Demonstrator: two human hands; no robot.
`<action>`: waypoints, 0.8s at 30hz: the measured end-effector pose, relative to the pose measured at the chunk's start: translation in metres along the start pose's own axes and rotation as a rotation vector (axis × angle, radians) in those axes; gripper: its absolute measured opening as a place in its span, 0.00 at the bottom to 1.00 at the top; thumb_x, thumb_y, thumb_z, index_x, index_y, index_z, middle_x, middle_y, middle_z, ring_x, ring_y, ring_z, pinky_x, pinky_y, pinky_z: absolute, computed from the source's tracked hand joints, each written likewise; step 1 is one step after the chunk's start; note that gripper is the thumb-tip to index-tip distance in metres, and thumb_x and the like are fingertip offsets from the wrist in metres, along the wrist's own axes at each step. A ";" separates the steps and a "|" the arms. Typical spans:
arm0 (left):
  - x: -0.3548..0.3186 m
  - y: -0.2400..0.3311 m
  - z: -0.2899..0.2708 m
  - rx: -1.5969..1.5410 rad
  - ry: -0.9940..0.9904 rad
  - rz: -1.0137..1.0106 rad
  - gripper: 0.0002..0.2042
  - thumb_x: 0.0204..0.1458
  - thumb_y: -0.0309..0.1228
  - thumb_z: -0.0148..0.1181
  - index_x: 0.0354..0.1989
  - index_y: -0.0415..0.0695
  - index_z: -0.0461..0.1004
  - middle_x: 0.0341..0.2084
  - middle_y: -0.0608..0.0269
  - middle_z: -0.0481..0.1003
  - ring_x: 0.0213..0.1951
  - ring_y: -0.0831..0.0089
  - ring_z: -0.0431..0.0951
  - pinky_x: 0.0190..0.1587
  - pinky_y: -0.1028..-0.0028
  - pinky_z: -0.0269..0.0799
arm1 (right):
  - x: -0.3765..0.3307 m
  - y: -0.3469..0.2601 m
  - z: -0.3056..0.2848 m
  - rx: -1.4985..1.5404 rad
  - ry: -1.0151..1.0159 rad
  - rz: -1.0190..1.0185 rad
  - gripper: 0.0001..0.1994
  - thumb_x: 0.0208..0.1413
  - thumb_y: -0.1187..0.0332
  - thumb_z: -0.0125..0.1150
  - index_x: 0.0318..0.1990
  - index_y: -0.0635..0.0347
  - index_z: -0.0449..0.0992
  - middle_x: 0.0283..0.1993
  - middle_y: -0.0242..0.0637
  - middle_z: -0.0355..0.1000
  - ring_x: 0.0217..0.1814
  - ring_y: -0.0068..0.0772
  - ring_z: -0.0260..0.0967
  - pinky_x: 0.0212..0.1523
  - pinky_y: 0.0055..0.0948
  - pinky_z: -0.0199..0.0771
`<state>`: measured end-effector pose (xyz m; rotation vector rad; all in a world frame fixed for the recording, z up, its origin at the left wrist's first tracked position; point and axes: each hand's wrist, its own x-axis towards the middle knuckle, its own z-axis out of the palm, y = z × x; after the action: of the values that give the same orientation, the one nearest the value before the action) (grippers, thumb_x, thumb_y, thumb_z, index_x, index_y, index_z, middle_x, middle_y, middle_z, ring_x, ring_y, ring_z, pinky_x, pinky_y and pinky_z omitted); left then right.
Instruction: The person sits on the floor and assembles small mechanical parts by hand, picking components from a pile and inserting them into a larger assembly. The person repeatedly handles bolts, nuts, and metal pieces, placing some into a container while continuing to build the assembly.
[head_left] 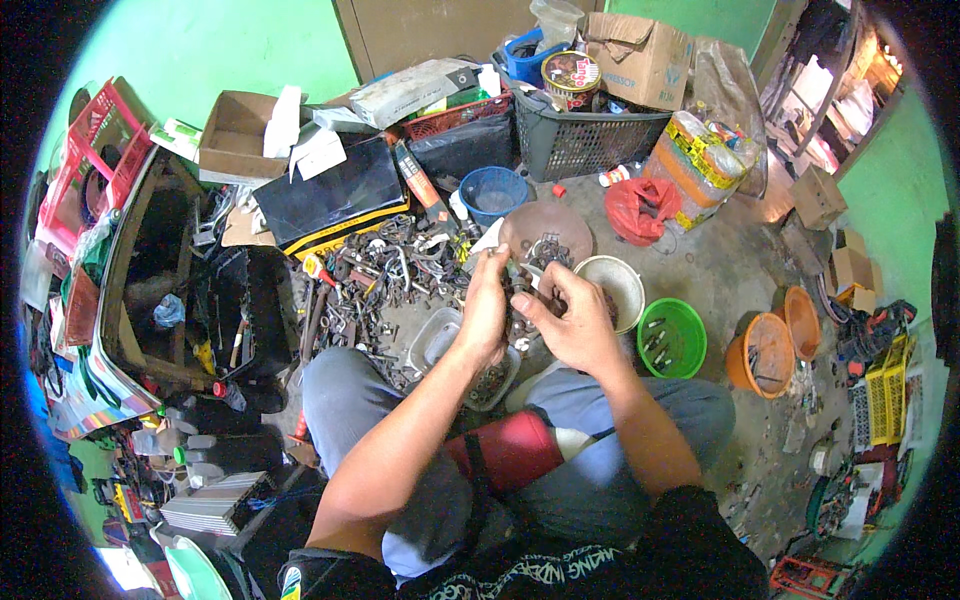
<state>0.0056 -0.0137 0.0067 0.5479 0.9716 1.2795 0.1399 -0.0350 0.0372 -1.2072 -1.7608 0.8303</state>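
In front of my lap, my left hand and my right hand are held close together, fingers curled. Between them are small dark metal pieces, partly covered by the fingers; their exact kind is too small to tell. Under my hands stands a clear plastic tub, half hidden, with metal bits in it. Just beyond, a round brown dish bears a heap of small metal parts. To the right of my right hand is a whitish bowl.
A pile of loose metal hardware spreads left of my hands. On the right stand a green basket and an orange basket, both with metal parts inside. Farther back are a blue basket, a red plastic bag and a grey crate.
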 end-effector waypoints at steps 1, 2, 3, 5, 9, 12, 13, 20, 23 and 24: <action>-0.001 -0.002 0.002 0.060 -0.026 0.048 0.19 0.60 0.49 0.48 0.42 0.44 0.70 0.33 0.64 0.72 0.36 0.73 0.73 0.40 0.71 0.71 | 0.000 0.001 0.001 -0.017 0.002 0.026 0.23 0.50 0.50 0.70 0.27 0.63 0.71 0.21 0.38 0.67 0.23 0.31 0.64 0.28 0.35 0.65; -0.003 -0.003 0.002 0.120 -0.051 0.096 0.20 0.60 0.49 0.48 0.46 0.44 0.69 0.37 0.63 0.72 0.39 0.72 0.73 0.43 0.71 0.70 | 0.000 -0.001 0.000 -0.076 -0.002 0.034 0.25 0.51 0.49 0.69 0.25 0.64 0.70 0.18 0.37 0.64 0.21 0.31 0.61 0.26 0.35 0.63; -0.005 -0.004 0.003 0.179 -0.070 0.145 0.21 0.60 0.48 0.49 0.50 0.43 0.68 0.41 0.62 0.72 0.42 0.72 0.73 0.46 0.70 0.70 | 0.000 0.000 0.000 -0.063 -0.019 0.053 0.24 0.51 0.49 0.68 0.25 0.64 0.71 0.18 0.37 0.65 0.21 0.30 0.61 0.26 0.35 0.63; -0.007 -0.004 0.006 0.133 -0.023 0.086 0.24 0.61 0.46 0.49 0.59 0.42 0.63 0.49 0.59 0.69 0.50 0.69 0.70 0.54 0.68 0.66 | 0.001 0.003 -0.001 -0.038 -0.054 0.092 0.24 0.52 0.49 0.68 0.25 0.65 0.72 0.18 0.38 0.65 0.21 0.29 0.61 0.26 0.34 0.64; -0.008 0.002 0.008 0.143 -0.149 0.093 0.23 0.63 0.44 0.48 0.59 0.41 0.63 0.49 0.59 0.70 0.50 0.69 0.71 0.54 0.68 0.65 | 0.004 0.013 -0.002 0.109 -0.142 0.093 0.16 0.59 0.62 0.63 0.25 0.63 0.72 0.19 0.26 0.62 0.25 0.14 0.56 0.23 0.25 0.56; -0.007 -0.001 0.007 0.239 -0.142 0.109 0.21 0.64 0.43 0.47 0.57 0.40 0.65 0.46 0.59 0.71 0.48 0.70 0.71 0.52 0.69 0.66 | 0.003 0.021 -0.003 0.140 -0.194 0.136 0.13 0.60 0.66 0.60 0.27 0.64 0.73 0.22 0.26 0.64 0.27 0.14 0.58 0.26 0.24 0.60; -0.008 0.000 0.008 0.273 -0.135 0.115 0.21 0.64 0.43 0.47 0.56 0.39 0.65 0.45 0.59 0.72 0.47 0.71 0.71 0.51 0.69 0.67 | 0.004 0.022 -0.004 0.128 -0.209 0.138 0.13 0.61 0.66 0.59 0.27 0.64 0.73 0.22 0.27 0.65 0.28 0.14 0.58 0.26 0.24 0.60; -0.010 0.003 0.017 0.242 -0.140 0.101 0.21 0.63 0.41 0.50 0.56 0.37 0.65 0.44 0.56 0.73 0.45 0.72 0.73 0.46 0.72 0.70 | 0.007 0.010 -0.018 0.068 -0.248 0.137 0.15 0.58 0.60 0.58 0.32 0.68 0.77 0.26 0.50 0.74 0.27 0.40 0.73 0.32 0.39 0.68; -0.012 0.006 0.022 0.205 -0.151 0.072 0.22 0.64 0.40 0.51 0.59 0.36 0.63 0.46 0.56 0.74 0.46 0.74 0.73 0.49 0.73 0.69 | 0.007 0.011 -0.028 0.088 -0.300 0.166 0.15 0.61 0.59 0.58 0.34 0.65 0.78 0.25 0.43 0.74 0.21 0.33 0.70 0.25 0.34 0.68; -0.013 0.008 0.026 0.188 -0.144 0.070 0.21 0.64 0.40 0.50 0.58 0.37 0.64 0.45 0.57 0.74 0.44 0.74 0.73 0.48 0.73 0.70 | 0.006 0.007 -0.032 0.115 -0.318 0.210 0.15 0.61 0.59 0.58 0.35 0.65 0.78 0.25 0.41 0.74 0.20 0.30 0.69 0.23 0.32 0.67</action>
<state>0.0230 -0.0204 0.0303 0.8155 0.9643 1.1992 0.1699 -0.0247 0.0464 -1.2502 -1.8245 1.2891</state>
